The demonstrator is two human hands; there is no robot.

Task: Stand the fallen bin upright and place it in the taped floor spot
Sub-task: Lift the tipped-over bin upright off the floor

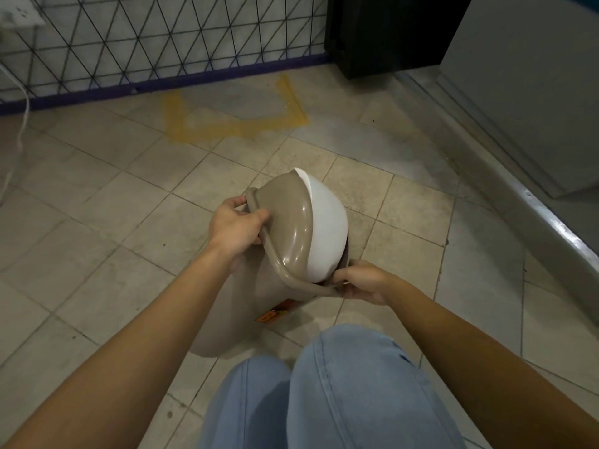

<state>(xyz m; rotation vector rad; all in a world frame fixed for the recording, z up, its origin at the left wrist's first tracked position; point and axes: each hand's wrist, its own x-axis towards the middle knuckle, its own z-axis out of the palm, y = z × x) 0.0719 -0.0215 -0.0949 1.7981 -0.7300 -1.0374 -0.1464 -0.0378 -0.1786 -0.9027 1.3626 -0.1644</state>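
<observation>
Denim-clad knees (324,393) fill the lower edge; just ahead a taupe plastic bin (240,306) leans tilted on the tiled floor (107,205), its orange label (274,314) too blurred to read; its glossy taupe lid frame (285,222) holds a white swing flap (327,234); left hand (235,226) and right hand (361,281) clamp fingers on the rim; the yellow taped spot (236,124) lies well beyond, by the wire mesh panel (146,40).

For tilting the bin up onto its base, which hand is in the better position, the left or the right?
Probably the left hand: it wraps the raised side of the bin rim, good for pulling up. The right hand pinches the low rim corner and can only steady it.
</observation>
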